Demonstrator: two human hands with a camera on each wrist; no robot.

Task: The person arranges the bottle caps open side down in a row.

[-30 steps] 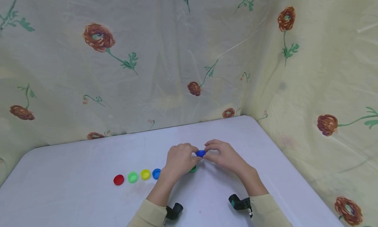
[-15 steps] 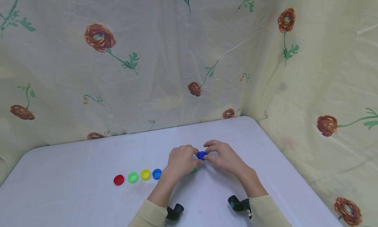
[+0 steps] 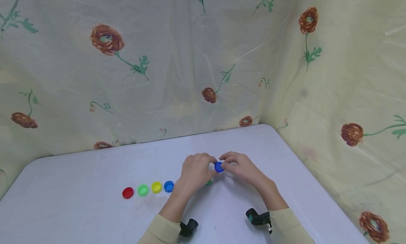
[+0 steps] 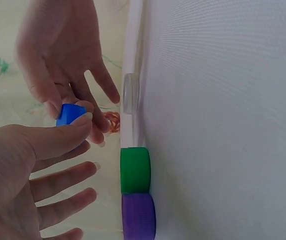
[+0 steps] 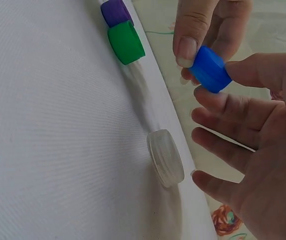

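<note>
A blue bottle cap [image 3: 219,167] is held above the table between both hands. My left hand [image 3: 196,170] pinches it with thumb and forefinger from one side. From the other side, my right hand [image 3: 240,167] pinches the same cap, as the right wrist view shows with the blue cap [image 5: 210,70] between the two thumbs and forefingers. The other fingers of both hands are spread. Below the hands on the table stand a green cap [image 5: 126,42], a purple cap [image 5: 117,12] touching it, and a clear cap [image 5: 165,157] a little apart.
Left of the hands, a row on the white table [image 3: 79,208] holds a red cap [image 3: 128,193], a light green cap [image 3: 142,190], a yellow cap [image 3: 156,187] and a second blue cap [image 3: 168,186]. A flowered curtain [image 3: 171,78] hangs behind the table.
The held blue cap has tipped from a flat, edge-on look to showing its round face, and has shifted slightly right. Both hands stay in nearly the same place.
</note>
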